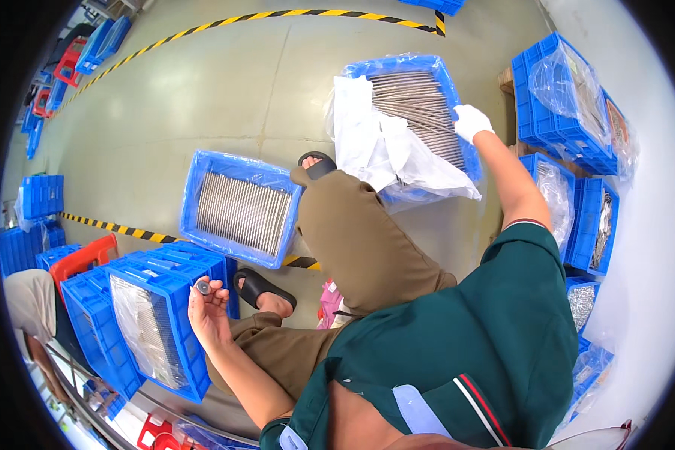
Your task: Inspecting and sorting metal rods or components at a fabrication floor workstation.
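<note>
A small dark round piece shows only its circular face to the camera, so whether it is short or the end of something longer is hard to make out. It sits at the tips of the left hand's fingers, pinched between thumb and index, while the other fingers curl loosely just beside it. That hand is bare and raised, palm turned inward, its forearm slanting up from the lower edge in front of a blue crate whose contents lie behind cloudy film. The right hand, in a white glove, reaches far forward on an extended arm to the side rim of another crate; its fingers are partly hidden, and I cannot tell whether they close on anything. Beside it lie thin metal rods, partly covered by crumpled white sheeting. Between the hands, near the person's knee, a third crate on the floor holds a row of straight silvery rods.
</note>
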The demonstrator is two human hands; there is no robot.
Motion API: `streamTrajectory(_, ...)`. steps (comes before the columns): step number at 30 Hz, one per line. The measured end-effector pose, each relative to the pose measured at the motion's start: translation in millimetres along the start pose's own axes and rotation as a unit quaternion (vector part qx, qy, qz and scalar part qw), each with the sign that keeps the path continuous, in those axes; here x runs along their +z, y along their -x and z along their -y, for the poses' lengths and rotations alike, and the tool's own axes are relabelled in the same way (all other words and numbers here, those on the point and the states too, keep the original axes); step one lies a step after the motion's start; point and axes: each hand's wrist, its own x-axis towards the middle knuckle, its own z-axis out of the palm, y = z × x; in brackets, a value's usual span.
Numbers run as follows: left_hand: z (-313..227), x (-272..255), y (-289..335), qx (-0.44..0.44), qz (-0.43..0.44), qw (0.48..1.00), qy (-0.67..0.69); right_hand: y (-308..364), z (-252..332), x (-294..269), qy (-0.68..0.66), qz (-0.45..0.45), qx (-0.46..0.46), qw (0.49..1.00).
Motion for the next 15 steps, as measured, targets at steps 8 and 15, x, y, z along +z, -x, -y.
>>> streamTrajectory(8,18.4,-19.6,-19.5,-0.052,-0.054,0.996,-0.038,-24.9,37.3,74.1,0.002,-0.082,-0.083,0.993)
streamTrajectory(15,23.7,-23.4,-21.1,-0.076,-0.104,0.99,-0.053,-53.5,59.9,84.9,0.041,-0.071,-0.046,0.996)
